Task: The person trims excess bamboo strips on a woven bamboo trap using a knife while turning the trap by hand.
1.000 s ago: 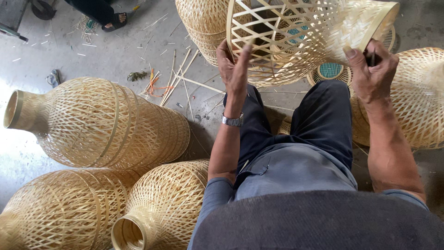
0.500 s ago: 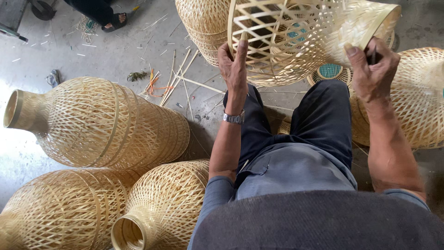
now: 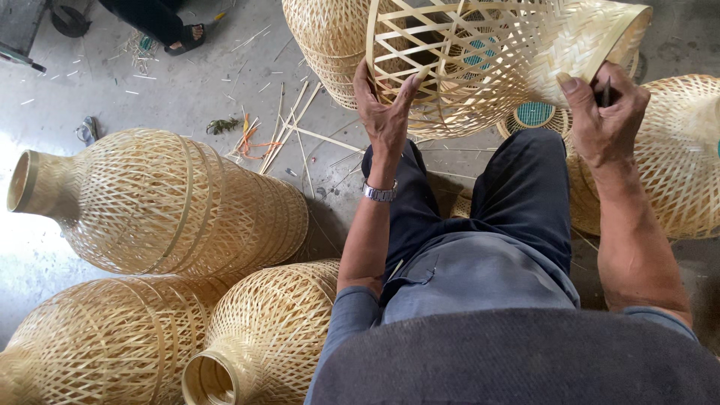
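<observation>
Bamboo frame [image 3: 480, 60] held over the knees, far centre: left hand [image 3: 386, 112] open, fingers spread against its open lattice, right hand [image 3: 600, 112] closed on the woven neck; looks light, springy, crushable, so hold the rim.

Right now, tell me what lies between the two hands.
In the head view, the open-weave bamboo basket spans the gap: left hand on its rim, right hand at its tightly woven neck.

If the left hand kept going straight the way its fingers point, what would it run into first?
The left hand already rests on the open-weave bamboo frame, fingers pointing up along its rim. Going on, it would likely push into that lattice; depth is hard to judge.
</observation>
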